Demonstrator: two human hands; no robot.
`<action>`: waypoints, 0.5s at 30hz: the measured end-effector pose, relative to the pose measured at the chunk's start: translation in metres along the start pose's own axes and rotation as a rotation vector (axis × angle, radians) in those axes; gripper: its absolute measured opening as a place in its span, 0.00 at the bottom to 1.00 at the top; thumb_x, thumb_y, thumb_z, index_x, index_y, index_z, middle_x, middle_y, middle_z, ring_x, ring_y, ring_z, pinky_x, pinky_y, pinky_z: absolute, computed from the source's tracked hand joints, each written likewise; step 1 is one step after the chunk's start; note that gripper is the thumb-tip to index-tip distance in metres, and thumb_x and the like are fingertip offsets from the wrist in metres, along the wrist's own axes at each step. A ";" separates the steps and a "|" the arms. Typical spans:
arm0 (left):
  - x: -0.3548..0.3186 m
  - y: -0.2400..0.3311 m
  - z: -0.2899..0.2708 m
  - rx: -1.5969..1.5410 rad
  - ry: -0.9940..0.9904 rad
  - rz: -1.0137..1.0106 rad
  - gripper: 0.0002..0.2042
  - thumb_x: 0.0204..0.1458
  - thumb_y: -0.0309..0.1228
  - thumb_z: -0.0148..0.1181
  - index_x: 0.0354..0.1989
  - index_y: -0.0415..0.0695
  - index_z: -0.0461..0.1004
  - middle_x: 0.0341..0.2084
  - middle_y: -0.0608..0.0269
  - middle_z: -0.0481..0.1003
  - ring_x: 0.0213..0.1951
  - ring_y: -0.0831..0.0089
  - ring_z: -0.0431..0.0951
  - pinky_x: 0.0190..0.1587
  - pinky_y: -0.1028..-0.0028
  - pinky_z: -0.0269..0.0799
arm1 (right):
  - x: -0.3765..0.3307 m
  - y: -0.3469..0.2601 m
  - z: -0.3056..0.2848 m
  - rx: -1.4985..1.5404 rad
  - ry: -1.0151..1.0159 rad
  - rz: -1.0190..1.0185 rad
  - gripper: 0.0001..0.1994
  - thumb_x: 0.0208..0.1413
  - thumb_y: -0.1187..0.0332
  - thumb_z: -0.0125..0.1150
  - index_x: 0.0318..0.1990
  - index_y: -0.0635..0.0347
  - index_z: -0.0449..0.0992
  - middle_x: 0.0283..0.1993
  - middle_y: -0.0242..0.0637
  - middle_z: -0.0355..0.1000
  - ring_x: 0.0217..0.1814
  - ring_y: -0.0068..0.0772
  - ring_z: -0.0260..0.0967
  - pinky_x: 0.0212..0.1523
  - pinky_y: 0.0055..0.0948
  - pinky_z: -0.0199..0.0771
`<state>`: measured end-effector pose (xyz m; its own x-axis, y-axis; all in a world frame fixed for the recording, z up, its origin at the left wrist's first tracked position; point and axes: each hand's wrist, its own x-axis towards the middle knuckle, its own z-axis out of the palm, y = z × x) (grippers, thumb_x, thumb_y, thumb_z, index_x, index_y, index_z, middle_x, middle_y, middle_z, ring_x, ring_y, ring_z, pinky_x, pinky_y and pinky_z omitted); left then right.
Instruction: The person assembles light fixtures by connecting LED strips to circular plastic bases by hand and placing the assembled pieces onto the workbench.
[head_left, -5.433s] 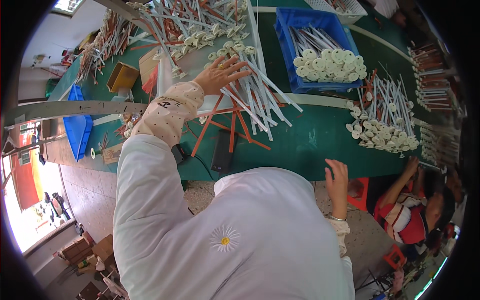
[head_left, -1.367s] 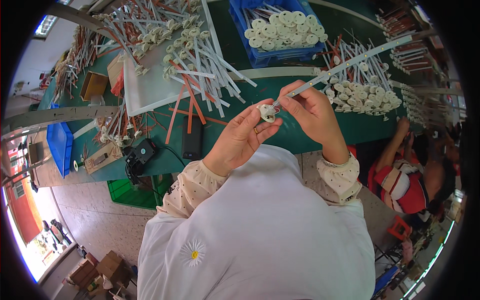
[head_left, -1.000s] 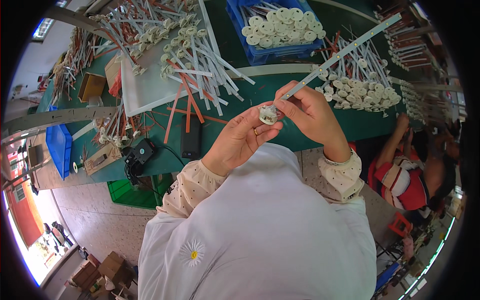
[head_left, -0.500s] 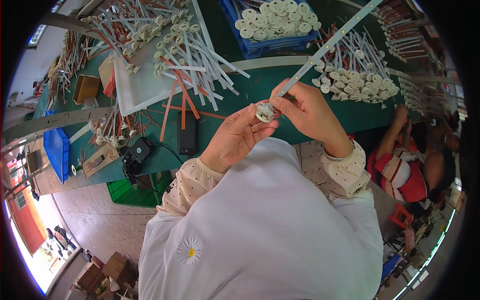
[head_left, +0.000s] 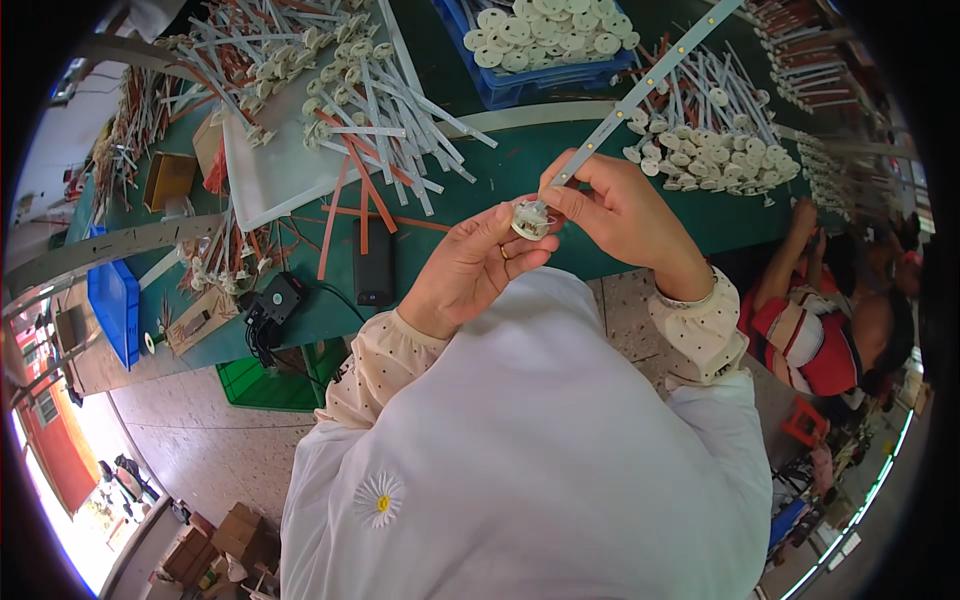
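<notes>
Over the table's near edge, my left hand (head_left: 478, 262) pinches a small round white lamp cap (head_left: 532, 220) between thumb and fingers, its inner parts facing up. My right hand (head_left: 625, 215) grips the lower end of a long pale LED strip (head_left: 640, 92) that slants up to the right. The strip's lower end is at the cap's right rim; whether it sits inside the cap I cannot tell, as my right fingers cover part of it.
A blue crate (head_left: 505, 85) of white caps stands at the back. Capped strips are heaped on a white tray (head_left: 285, 190) and in a pile (head_left: 715, 150) at right. A black power bank (head_left: 374, 265) lies left of my hands. Another person (head_left: 825, 320) sits at right.
The strip has tilted slightly and its upper end has shifted a little left. The cap is turned a bit in my left fingers. Both hands keep their grip.
</notes>
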<state>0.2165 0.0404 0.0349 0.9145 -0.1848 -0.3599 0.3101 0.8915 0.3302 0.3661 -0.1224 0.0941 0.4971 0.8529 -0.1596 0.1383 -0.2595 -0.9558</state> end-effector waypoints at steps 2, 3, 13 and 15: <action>0.001 0.000 -0.001 -0.001 -0.005 -0.007 0.24 0.70 0.41 0.51 0.66 0.35 0.66 0.56 0.51 0.76 0.53 0.65 0.81 0.58 0.69 0.79 | 0.001 0.002 -0.003 0.029 -0.021 0.007 0.05 0.67 0.73 0.58 0.42 0.67 0.75 0.35 0.34 0.75 0.36 0.20 0.72 0.37 0.23 0.76; 0.002 0.001 -0.002 0.016 -0.020 -0.005 0.24 0.70 0.41 0.51 0.67 0.35 0.66 0.57 0.50 0.76 0.53 0.64 0.81 0.58 0.69 0.79 | 0.001 0.003 -0.003 0.057 -0.041 0.013 0.05 0.67 0.73 0.58 0.42 0.67 0.75 0.35 0.34 0.75 0.36 0.20 0.72 0.37 0.23 0.76; 0.004 0.001 -0.005 0.068 -0.056 0.023 0.24 0.69 0.38 0.53 0.66 0.34 0.66 0.56 0.51 0.76 0.53 0.61 0.81 0.57 0.67 0.80 | -0.008 -0.006 -0.002 -0.222 0.018 -0.101 0.04 0.66 0.74 0.58 0.42 0.67 0.75 0.36 0.32 0.73 0.36 0.20 0.70 0.37 0.22 0.72; 0.005 0.001 -0.005 0.073 -0.049 0.012 0.23 0.69 0.38 0.53 0.66 0.34 0.66 0.56 0.51 0.76 0.53 0.61 0.81 0.57 0.67 0.80 | -0.005 0.000 -0.005 -0.069 -0.031 -0.082 0.04 0.66 0.74 0.58 0.42 0.67 0.75 0.38 0.31 0.73 0.37 0.19 0.69 0.36 0.21 0.71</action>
<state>0.2201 0.0425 0.0292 0.9293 -0.1961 -0.3131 0.3157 0.8617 0.3973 0.3682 -0.1288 0.0957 0.4553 0.8858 -0.0903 0.2366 -0.2182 -0.9468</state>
